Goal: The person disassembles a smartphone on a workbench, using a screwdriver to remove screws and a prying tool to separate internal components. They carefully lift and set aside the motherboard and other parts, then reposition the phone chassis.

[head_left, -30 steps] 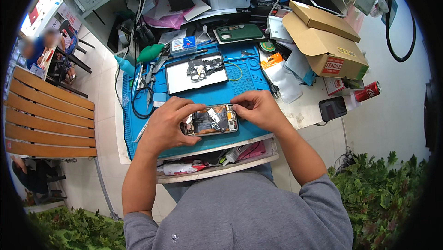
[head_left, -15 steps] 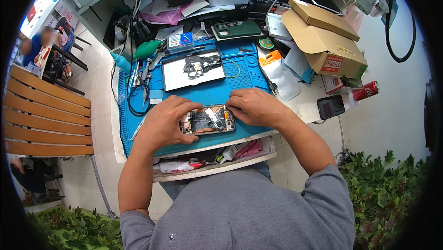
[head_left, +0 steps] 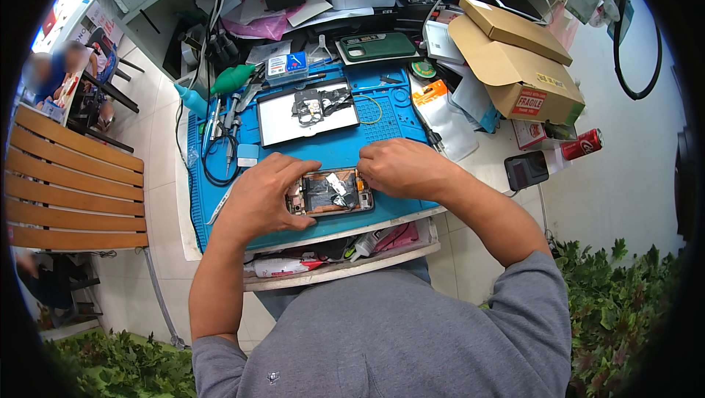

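An opened smartphone frame [head_left: 329,202] lies lengthwise on the blue repair mat [head_left: 308,154], its inner parts showing. My left hand [head_left: 270,191] grips the frame's left end, with the thumb on the near edge and fingers on the far edge. At the frame's right end my right hand [head_left: 393,168] has its fingers bunched at the far corner; what they pinch, if anything, is hidden. A small silvery-white piece with a dark part [head_left: 338,183] rests inside the frame. Behind it, a white tray [head_left: 275,120] holds dark phone parts [head_left: 321,106].
Left on the mat are a green air blower [head_left: 232,78], a light-blue bottle [head_left: 192,100] and screwdrivers [head_left: 231,122]. A green phone case [head_left: 378,47] lies at the back. Cardboard boxes [head_left: 507,67], a red can [head_left: 582,145] and a black device [head_left: 526,170] stand right. An open drawer [head_left: 345,266] sits below.
My right hand has shifted slightly left and up along the frame's far right corner. My left hand keeps its hold, and the phone frame stays nearly in place.
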### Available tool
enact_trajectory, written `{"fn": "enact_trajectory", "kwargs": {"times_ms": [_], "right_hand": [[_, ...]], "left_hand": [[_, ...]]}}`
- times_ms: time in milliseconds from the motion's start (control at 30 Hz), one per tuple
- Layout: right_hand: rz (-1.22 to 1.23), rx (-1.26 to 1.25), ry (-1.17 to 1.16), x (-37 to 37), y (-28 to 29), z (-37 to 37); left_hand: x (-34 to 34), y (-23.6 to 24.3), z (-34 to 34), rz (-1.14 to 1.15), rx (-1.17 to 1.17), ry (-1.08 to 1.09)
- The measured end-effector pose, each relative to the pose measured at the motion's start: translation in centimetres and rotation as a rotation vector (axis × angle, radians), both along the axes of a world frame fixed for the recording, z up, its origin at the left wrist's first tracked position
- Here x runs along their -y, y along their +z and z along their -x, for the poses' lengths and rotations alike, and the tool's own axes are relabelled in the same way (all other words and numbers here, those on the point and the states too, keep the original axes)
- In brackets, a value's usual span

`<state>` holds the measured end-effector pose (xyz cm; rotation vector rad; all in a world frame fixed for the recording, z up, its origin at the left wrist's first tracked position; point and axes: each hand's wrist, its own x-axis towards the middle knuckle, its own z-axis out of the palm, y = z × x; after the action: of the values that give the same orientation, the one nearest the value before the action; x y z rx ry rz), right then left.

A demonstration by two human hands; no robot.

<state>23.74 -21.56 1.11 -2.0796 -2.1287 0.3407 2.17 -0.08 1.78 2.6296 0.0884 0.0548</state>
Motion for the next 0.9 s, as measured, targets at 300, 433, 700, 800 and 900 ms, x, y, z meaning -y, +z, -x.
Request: {"fn": "enact_trajectory", "kwargs": {"times_ms": [300,433,700,800,900], "right_hand": [[-0.038,0.101,0.032,-0.5,-0.8,0.2],[-0.064,0.104,0.051,-0.4,-0.9,0.2],[-0.002,0.096,0.031,-0.9,-0.6,0.1],[-0.007,0.080,0.037,-1.0,-0.8,0.0],[-0.009,0.086,0.030,-1.0,-1.0,0.0]], "left_hand": [[-0.1,0.0,0.0,-0.010,0.003,-0.003],[-0.1,0.0,0.0,-0.010,-0.006,-0.004],[-0.1,0.0,0.0,-0.004,-0.005,-0.002],[-0.2,-0.1,0.0,0.005,-0.003,-0.001],[-0.1,-0.1,0.1,0.005,-0.001,0.001]]}}
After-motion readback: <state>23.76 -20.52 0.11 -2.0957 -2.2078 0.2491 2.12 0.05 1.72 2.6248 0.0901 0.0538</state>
